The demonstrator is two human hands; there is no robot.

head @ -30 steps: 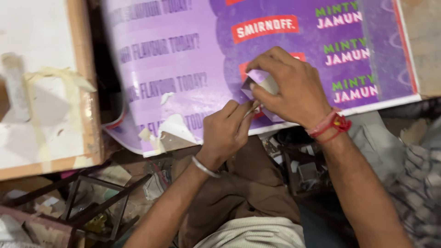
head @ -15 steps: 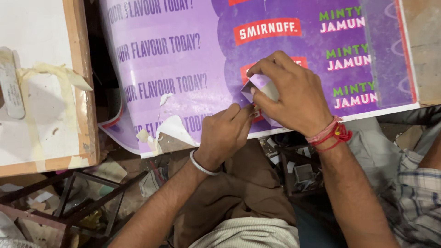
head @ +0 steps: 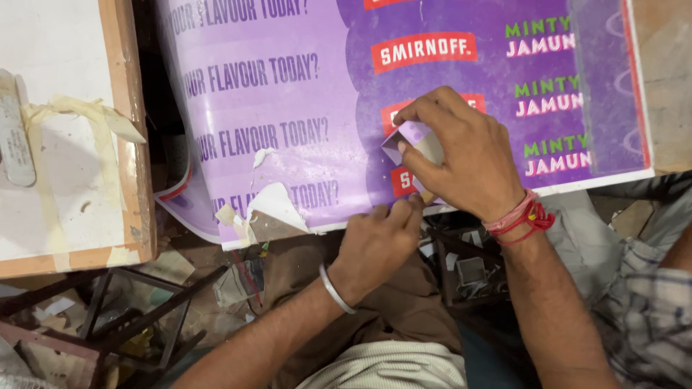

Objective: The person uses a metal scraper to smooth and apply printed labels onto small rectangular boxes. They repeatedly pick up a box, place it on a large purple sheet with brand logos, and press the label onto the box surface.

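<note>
Right hand (head: 468, 162) pinches a small folded purple flap (head: 412, 140) lifted off the big purple poster (head: 288, 108), near poster's bottom edge. Left hand (head: 378, 245) sits just below that edge, fingers curled & pressed at the poster's rim under the flap. Torn white bits (head: 270, 209) show at the poster's bottom-left. Wooden board (head: 65, 144) lies left of the poster.

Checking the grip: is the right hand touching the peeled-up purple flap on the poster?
Touching. The head view shows the right hand with thumb and fingers pinched directly on the peeled-up purple flap, no gap between them.
</note>
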